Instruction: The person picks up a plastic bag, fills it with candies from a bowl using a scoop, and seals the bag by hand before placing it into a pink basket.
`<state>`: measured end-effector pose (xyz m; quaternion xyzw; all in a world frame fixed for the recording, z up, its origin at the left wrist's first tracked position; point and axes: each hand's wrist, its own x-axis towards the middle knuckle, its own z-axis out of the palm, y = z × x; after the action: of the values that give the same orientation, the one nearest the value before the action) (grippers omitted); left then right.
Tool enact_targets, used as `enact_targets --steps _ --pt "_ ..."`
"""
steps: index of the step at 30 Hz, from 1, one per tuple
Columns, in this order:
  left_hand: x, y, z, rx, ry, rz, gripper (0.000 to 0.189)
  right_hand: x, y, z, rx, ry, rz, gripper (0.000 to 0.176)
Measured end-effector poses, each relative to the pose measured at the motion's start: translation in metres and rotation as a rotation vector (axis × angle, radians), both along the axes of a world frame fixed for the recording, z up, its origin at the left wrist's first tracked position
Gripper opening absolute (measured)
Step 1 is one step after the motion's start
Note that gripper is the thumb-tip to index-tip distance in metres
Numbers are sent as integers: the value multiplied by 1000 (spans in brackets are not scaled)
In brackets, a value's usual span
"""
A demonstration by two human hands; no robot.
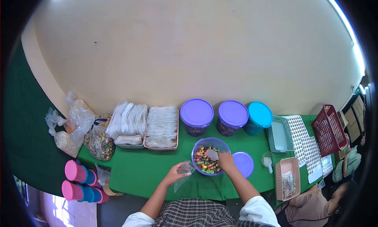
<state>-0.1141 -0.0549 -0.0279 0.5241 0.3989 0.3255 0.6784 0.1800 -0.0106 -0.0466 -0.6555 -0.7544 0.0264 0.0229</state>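
Observation:
My left hand [175,175] pinches a clear plastic bag [180,184], which hangs down close to the left rim of a purple tub [221,143]. Small multicoloured candies [204,165] in brown, green, pink and yellow fill much of this uncovered tub. Over them, my right hand [226,161] is closed around a whitish scoop [212,154] whose blade points left, low inside the tub. The scoop's handle is hidden in my fingers. A round purple lid [243,165] lies flat on the green cloth just right of the tub.
Lidded tubs [197,113] line the wall, beside baskets of white packets [161,126]. Bulging bags [98,142] stand at left, above pink and blue containers [75,170]. At right are a cup with a white scoop [267,161], a peach basket [278,183], sticker sheets [301,138] and a seated person [309,209].

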Motion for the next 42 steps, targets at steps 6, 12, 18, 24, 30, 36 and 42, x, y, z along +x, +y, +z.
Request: enact_targets --steps 6,12,18,24,30,36,42 --pt "1 -1 -14 125 77 64 69 -13 6 -9 -152 -202 64 20" --pt "6 0 -26 97 62 73 75 -17 9 -11 -27 -101 91 17" --pt "19 1 -40 85 59 44 78 -8 34 17 -126 -159 57 15" --pt "26 -3 -34 -12 -22 16 80 -5 23 35 174 -421 276 12" --pt "26 -4 -18 -52 -71 8 78 -7 7 25 -44 -234 102 13" --pt "27 -1 -18 -31 -32 4 78 -6 -2 9 -103 -115 129 20" --pt "30 -5 -14 -62 8 15 79 12 15 38 -85 -339 206 20"
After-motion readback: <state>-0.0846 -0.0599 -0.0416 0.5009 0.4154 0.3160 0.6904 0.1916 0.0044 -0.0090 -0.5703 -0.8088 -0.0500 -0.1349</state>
